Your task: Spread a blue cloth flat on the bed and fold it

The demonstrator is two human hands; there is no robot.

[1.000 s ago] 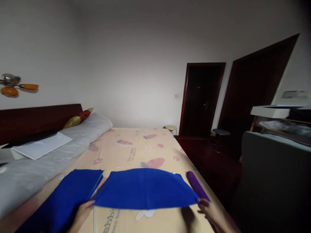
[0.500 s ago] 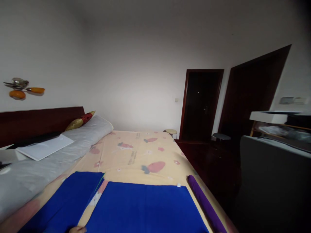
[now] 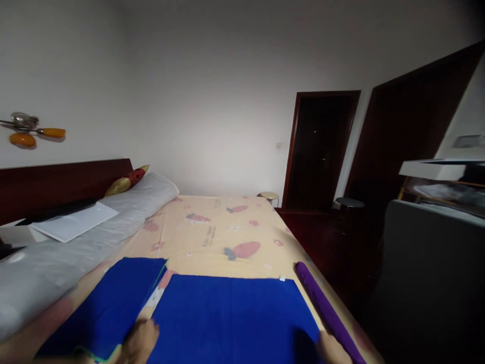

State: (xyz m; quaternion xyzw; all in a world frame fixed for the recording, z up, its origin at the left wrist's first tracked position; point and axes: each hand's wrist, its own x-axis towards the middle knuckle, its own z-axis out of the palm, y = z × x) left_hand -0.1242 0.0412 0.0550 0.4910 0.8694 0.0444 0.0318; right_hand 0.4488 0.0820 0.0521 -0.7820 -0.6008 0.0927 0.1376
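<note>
the blue cloth (image 3: 231, 318) lay flat on the bed (image 3: 212, 237), between a blue stack (image 3: 109, 303) and a purple roll (image 3: 326, 311). left hand (image 3: 142, 341) and right hand (image 3: 331, 349) rested open-palmed at its near corners, gripping nothing; smoothing evenly outward from both corners would likely keep it square.

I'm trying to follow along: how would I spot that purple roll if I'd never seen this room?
Start at the bed with the cream, carrot-printed sheet. Along its right edge, beside the flat blue cloth, lies the purple roll. It is the only purple, tube-shaped thing; its neighbours are flat blue sheets.
</note>
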